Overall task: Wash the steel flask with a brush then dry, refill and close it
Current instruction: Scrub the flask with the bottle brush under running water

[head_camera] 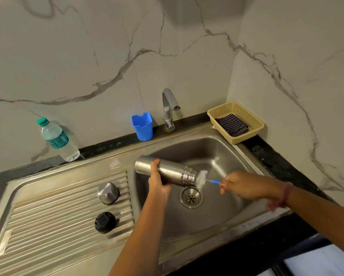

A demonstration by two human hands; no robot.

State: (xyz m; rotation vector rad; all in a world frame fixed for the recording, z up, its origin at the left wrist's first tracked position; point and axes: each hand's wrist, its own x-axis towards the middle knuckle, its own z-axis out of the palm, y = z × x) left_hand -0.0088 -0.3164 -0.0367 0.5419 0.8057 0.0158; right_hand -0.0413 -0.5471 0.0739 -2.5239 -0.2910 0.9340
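My left hand (pixel 158 179) grips the steel flask (pixel 171 170) around its middle and holds it sideways over the sink basin (pixel 212 214), mouth pointing right. My right hand (pixel 240 185) holds the blue handle of a bottle brush (pixel 214 182). The brush's white bristles (pixel 202 177) sit at the flask's mouth, partly inside. On the ribbed drainboard (pixel 47 222) to the left stand the flask's steel cup lid (pixel 108 193) and its black stopper (pixel 105 222).
A plastic water bottle (pixel 57 140) stands at the back left by the wall. A blue holder (pixel 142 126) and the tap (pixel 169 110) are behind the sink. A beige basket (pixel 250 118) with a dark checked cloth (pixel 232 124) sits at the back right corner.
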